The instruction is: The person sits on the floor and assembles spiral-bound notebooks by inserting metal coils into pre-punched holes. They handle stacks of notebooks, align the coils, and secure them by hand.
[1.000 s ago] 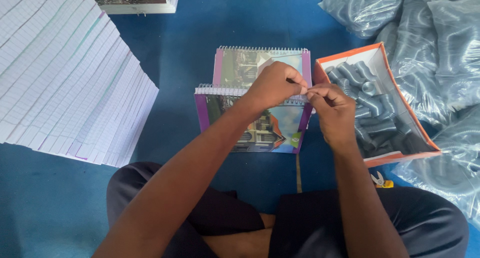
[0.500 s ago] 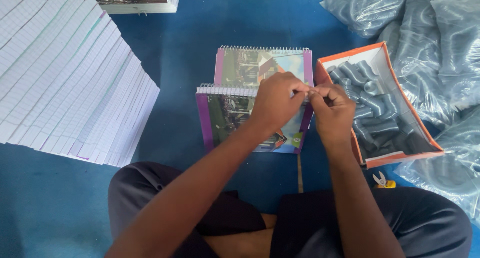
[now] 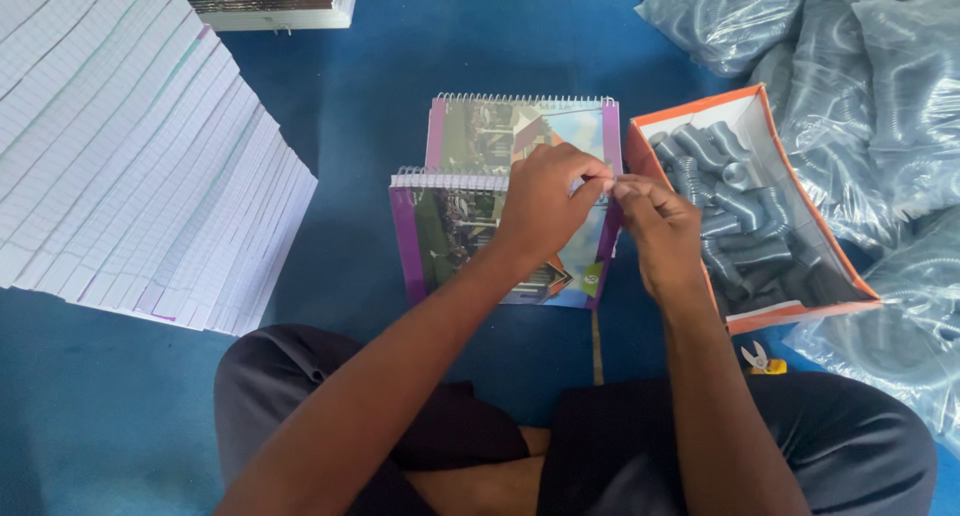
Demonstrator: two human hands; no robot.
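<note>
Two spiral-bound notebooks with purple edges and photo covers lie on the blue floor in front of me. The near notebook (image 3: 450, 241) overlaps the far notebook (image 3: 485, 131). My left hand (image 3: 545, 211) rests across the near notebook's right side, with its fingertips pinched on the right end of the white spiral binding (image 3: 450, 179). My right hand (image 3: 655, 226) meets it from the right and pinches the same wire end. The fingers hide the wire tip itself.
An orange-rimmed box (image 3: 800, 211) of grey spiral coils sits just right of my hands. Clear plastic bags (image 3: 860, 66) of more coils lie beyond it. A fanned stack of ruled sheets (image 3: 130, 166) fills the left. Small yellow-handled pliers (image 3: 760, 359) lie by my right knee. Stacked notebooks (image 3: 270, 1) sit far off.
Both hands stay pinched together at the right end of the spiral, with only small finger movements. The notebooks have not shifted.
</note>
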